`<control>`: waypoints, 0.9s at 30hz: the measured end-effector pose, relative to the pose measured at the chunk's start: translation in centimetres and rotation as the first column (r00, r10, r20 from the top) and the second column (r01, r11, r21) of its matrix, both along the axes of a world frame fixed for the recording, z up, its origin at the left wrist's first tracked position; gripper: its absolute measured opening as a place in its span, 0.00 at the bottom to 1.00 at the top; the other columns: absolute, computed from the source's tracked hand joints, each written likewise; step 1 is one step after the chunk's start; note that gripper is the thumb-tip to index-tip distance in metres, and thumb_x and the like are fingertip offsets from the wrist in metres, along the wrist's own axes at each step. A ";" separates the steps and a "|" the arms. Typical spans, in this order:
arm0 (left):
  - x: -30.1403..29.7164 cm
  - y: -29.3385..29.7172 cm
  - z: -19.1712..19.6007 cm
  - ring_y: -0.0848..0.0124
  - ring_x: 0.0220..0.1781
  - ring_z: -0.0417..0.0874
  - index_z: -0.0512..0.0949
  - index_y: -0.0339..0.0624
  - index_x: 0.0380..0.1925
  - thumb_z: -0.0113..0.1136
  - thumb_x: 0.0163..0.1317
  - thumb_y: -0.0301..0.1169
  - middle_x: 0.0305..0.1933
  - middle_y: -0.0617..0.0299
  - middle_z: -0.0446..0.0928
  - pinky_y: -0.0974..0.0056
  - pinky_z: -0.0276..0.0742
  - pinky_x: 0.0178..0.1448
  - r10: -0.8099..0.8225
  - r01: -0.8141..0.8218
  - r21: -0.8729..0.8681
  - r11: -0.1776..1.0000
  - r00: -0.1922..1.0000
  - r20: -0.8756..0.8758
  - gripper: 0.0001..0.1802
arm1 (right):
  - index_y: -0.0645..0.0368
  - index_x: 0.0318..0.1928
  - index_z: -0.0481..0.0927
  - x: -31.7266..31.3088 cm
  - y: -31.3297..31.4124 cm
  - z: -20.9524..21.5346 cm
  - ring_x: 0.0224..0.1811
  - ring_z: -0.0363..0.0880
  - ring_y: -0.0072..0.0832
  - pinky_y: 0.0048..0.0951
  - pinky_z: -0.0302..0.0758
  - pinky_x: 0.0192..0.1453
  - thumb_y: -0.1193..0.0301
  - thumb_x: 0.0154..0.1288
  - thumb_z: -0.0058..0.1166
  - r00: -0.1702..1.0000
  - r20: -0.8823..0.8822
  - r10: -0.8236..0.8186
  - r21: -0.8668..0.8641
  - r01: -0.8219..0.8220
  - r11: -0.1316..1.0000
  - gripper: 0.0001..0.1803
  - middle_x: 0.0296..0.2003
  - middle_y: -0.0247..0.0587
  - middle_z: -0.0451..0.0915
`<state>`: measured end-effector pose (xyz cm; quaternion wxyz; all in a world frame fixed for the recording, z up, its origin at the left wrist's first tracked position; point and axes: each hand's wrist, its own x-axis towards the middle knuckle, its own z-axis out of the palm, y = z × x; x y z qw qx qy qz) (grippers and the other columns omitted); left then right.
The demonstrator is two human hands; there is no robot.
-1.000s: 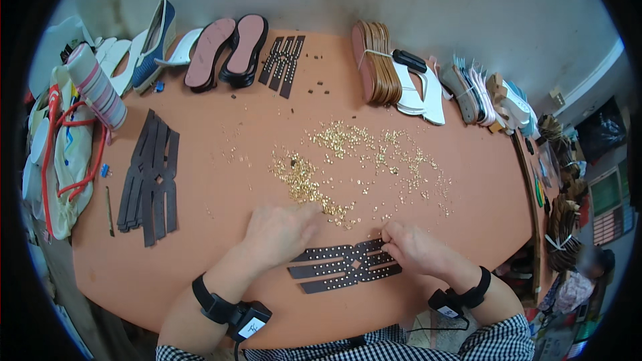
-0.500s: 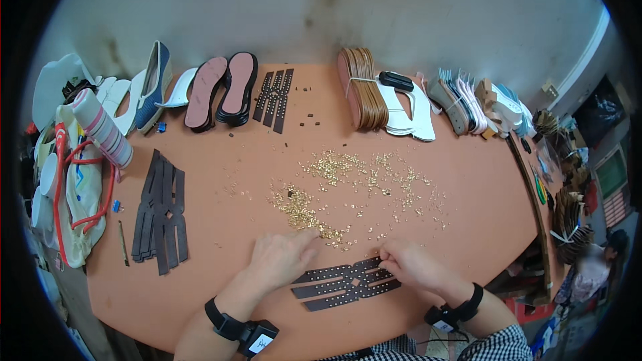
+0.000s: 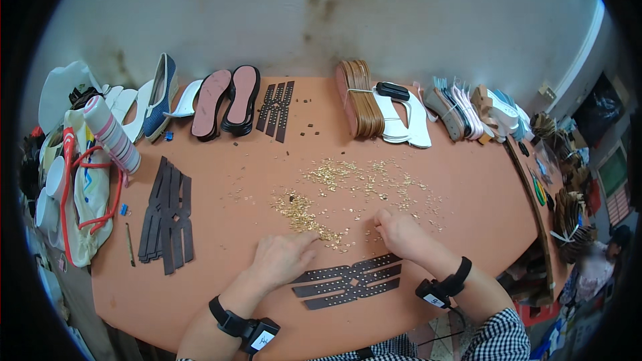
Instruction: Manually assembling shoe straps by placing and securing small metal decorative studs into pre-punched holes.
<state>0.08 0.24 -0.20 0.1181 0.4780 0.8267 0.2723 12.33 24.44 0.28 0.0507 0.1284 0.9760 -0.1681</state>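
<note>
My left hand rests on the table with its index finger stretched to the near edge of a pile of small gold studs. Its fingers are apart and nothing shows in them. To its right, my right hand is closed, thumb and fingertips pinched together over a few scattered studs; whatever they may hold is too small to make out. Between and below the hands lies a dark cut-out shoe upper, its strips dotted with rows of pale studs. More gold studs spread across the table beyond the hands.
Plain dark uppers are stacked at left, beside a striped bottle and a cloth bag. Pink-topped soles, a studded upper, a tied brown sole bundle and white pieces line the back.
My right hand has moved up and away from the studded upper to the scattered studs beyond it. My left hand stays by the pile. The view has tilted slightly.
</note>
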 end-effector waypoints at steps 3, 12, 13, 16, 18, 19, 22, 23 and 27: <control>-0.1 0.0 0.1 0.56 0.36 0.82 0.76 0.50 0.44 0.55 0.55 0.36 0.36 0.56 0.81 0.54 0.77 0.37 0.004 -0.004 0.004 1.000 1.000 0.024 0.15 | 0.62 0.38 0.69 0.2 -0.2 0.3 0.36 0.76 0.52 0.45 0.73 0.39 0.73 0.62 0.46 0.998 -0.036 0.060 0.047 -0.058 0.997 0.06 0.32 0.56 0.75; 0.1 0.2 -0.1 0.56 0.36 0.82 0.75 0.50 0.45 0.55 0.55 0.36 0.34 0.55 0.81 0.53 0.77 0.37 0.001 -0.001 -0.049 0.999 1.000 0.008 0.16 | 0.67 0.36 0.67 -0.8 -0.4 1.4 0.33 0.77 0.54 0.47 0.75 0.37 0.76 0.57 0.43 0.984 0.085 0.157 0.151 -0.169 0.974 0.08 0.31 0.58 0.76; 0.1 0.3 -0.1 0.56 0.36 0.82 0.75 0.50 0.45 0.55 0.56 0.36 0.34 0.55 0.81 0.53 0.77 0.37 0.006 -0.005 -0.093 0.996 1.000 0.011 0.16 | 0.67 0.36 0.67 -0.9 -0.4 1.5 0.33 0.77 0.54 0.47 0.75 0.37 0.76 0.57 0.43 0.984 0.089 0.151 0.146 -0.163 0.976 0.08 0.31 0.58 0.76; 0.1 0.2 -0.4 0.56 0.35 0.82 0.75 0.51 0.45 0.55 0.56 0.36 0.34 0.56 0.81 0.53 0.77 0.37 0.018 -0.018 -0.036 0.999 1.000 0.006 0.16 | 0.67 0.35 0.68 -1.3 0.0 1.4 0.32 0.78 0.53 0.47 0.76 0.36 0.73 0.57 0.43 0.983 0.100 0.152 0.168 -0.167 0.971 0.08 0.30 0.57 0.76; -0.1 0.2 -0.8 0.56 0.35 0.82 0.75 0.51 0.45 0.55 0.56 0.37 0.34 0.56 0.81 0.53 0.77 0.37 0.005 -0.005 -0.015 1.000 1.000 -0.007 0.15 | 0.67 0.33 0.69 -1.3 0.1 1.3 0.31 0.78 0.52 0.47 0.76 0.35 0.72 0.57 0.44 0.979 0.071 0.190 0.194 -0.200 0.960 0.09 0.28 0.57 0.77; -0.1 0.3 -0.8 0.56 0.34 0.82 0.75 0.51 0.45 0.55 0.56 0.37 0.34 0.56 0.81 0.53 0.77 0.37 0.000 0.000 0.008 1.000 1.000 -0.024 0.15 | 0.67 0.33 0.69 -1.1 0.2 1.1 0.31 0.78 0.52 0.47 0.76 0.35 0.72 0.57 0.44 0.980 0.073 0.187 0.195 -0.198 0.961 0.09 0.28 0.57 0.77; 0.0 0.2 0.0 0.56 0.34 0.82 0.75 0.51 0.44 0.56 0.56 0.37 0.33 0.56 0.81 0.54 0.77 0.36 0.003 -0.004 -0.028 1.000 1.000 -0.017 0.15 | 0.66 0.33 0.70 -0.4 0.4 0.8 0.30 0.78 0.51 0.46 0.75 0.34 0.72 0.58 0.45 0.988 0.019 0.152 0.202 -0.152 0.967 0.08 0.27 0.56 0.77; 0.0 0.1 0.1 0.56 0.34 0.82 0.75 0.51 0.44 0.56 0.56 0.37 0.33 0.56 0.81 0.54 0.77 0.36 0.006 -0.007 -0.026 1.000 1.000 -0.015 0.15 | 0.65 0.34 0.70 0.1 0.3 1.1 0.28 0.78 0.51 0.46 0.75 0.34 0.71 0.59 0.45 0.987 -0.067 0.148 0.164 -0.136 0.977 0.08 0.26 0.55 0.77; 0.1 0.2 -0.3 0.57 0.33 0.82 0.76 0.51 0.44 0.57 0.55 0.37 0.33 0.56 0.81 0.55 0.77 0.35 0.012 -0.012 0.000 1.000 1.000 -0.023 0.15 | 0.61 0.36 0.71 3.3 -1.7 3.3 0.27 0.77 0.50 0.45 0.74 0.32 0.69 0.61 0.46 0.991 -0.057 0.118 0.078 -0.114 0.990 0.08 0.26 0.51 0.78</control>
